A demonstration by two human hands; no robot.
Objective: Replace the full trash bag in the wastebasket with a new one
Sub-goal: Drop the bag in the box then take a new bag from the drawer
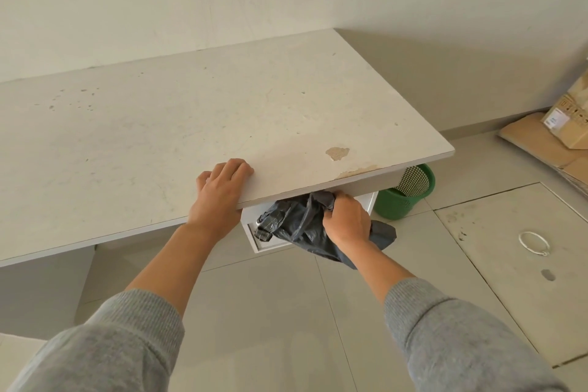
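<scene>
Fig.: person at a white desk [191,111], head view, both forearms in grey sleeves.

L hand [219,191]: laid flat on the desk's front edge, fingers straight and together, palm wrapping the lip; holds nothing. Reads as a brace.

R hand [346,219]: fingers curled round a bunched dark-grey trash bag [296,226], gripping it at the crumpled upper part just under the desk edge. The bag lies over an open white drawer [254,237] below the desktop; one end trails L into the drawer, the other hangs past the wrist, down and to the R, clear of the drawer front. Long axis approx. upper-L to lower-R. Whether the darker folded bits at the L end are more bags or a roll cannot be told.

Green wastebasket [397,204]: on the floor to the R of the drawer, partly tucked under the desk corner, mesh wall showing. No liner or full bag can be made out in it from this angle; the rim is mostly hidden.

Key relation: the basket sits R of and beyond the gripping hand, near but apart from it; the R hand is much the nearer, the L is well apart. Judged step: fetching the new bag. Next move prob. needs the bag lifted free of the drawer, then carried R and down.

Also seen: cardboard boxes [560,134] far R, a white ring [533,242] on the floor tiles.
</scene>
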